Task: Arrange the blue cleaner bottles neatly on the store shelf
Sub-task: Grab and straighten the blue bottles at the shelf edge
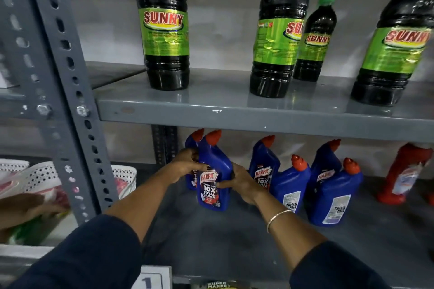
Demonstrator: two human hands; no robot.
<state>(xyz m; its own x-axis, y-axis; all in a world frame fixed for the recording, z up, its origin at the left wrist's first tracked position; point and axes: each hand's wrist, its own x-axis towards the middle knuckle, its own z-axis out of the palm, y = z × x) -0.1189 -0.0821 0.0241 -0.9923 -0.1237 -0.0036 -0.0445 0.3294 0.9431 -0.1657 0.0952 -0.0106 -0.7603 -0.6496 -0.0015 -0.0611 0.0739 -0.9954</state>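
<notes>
Several blue cleaner bottles with red caps stand on the lower grey shelf (211,237). The front-left blue bottle (215,171) faces me with its label, and both hands clasp it: my left hand (187,164) on its left side, my right hand (242,183) on its right. Another blue bottle (191,145) stands right behind it, mostly hidden. To the right stands a label-forward blue bottle (264,166), and two more (291,185) (335,195) are turned with their back labels toward me. One further blue bottle (325,162) stands behind them.
A red cleaner bottle (404,173) stands at the right of the same shelf. The upper shelf (234,110) carries several dark bottles with green labels (164,26). A perforated grey upright (68,91) rises at left, with white baskets (35,176) and another person's hand (21,209) beyond it.
</notes>
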